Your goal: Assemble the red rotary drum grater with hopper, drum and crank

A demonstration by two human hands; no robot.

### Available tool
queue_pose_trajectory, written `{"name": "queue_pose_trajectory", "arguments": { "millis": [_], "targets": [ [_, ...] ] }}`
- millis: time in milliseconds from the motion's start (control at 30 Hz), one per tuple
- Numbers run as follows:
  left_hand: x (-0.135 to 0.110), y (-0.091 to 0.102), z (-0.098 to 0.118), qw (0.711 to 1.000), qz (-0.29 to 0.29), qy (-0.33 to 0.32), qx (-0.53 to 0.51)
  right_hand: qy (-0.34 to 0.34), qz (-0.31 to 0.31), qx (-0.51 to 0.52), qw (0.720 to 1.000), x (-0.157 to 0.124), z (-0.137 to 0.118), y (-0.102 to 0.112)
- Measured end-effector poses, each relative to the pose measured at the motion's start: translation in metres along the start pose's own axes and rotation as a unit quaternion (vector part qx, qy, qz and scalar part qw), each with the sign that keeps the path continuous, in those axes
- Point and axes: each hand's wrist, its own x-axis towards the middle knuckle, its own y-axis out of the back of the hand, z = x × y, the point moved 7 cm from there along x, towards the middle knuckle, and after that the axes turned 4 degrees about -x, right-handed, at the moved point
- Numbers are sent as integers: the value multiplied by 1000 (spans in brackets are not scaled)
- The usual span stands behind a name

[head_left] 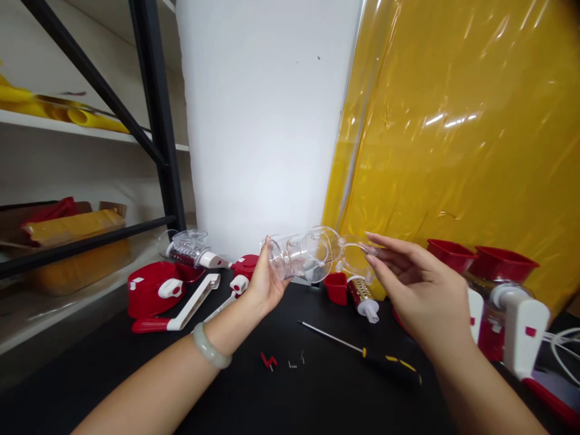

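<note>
The clear plastic housing [296,258] is held above the counter [244,405], the left hand [263,281] closed round its left end and the right hand [419,284], set apart, pinching the clear ring [345,257] at the opposite end. It appears light, stiff, slick and liable to crack; the broad cylindrical body is judged the sounder grip, the thin ring warranting fingertips only. Counted nearby: one screwdriver [363,352], one small red part [268,360], one gold perforated drum [359,290] beside one red cup [336,290], and small metal pieces [292,366] too fine to number.

One close head view faces forward, perhaps downward.
</note>
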Motion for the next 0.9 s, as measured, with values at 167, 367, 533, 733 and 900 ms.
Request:
{"name": "queue_pose_trajectory", "arguments": {
  "millis": [167, 367, 533, 733, 900],
  "targets": [
    [1, 1, 1, 1000, 4, 7, -6, 47, -2, -19, 999, -2, -9, 2],
    [-1, 2, -2, 999, 28, 30, -11, 123, 3, -41, 992, -4, -27, 7],
    [-1, 2, -4, 999, 21, 40, -20, 160, 8, -71, 984, -6, -39, 9],
    [-1, 3, -6, 998, 22, 37, -41, 191, 3, -121, 974, -9, -37, 6],
    [1, 2, -15, 994, -26, 99, -43, 224, -7, -134, 965, -12, -43, 3]
  ]
}}
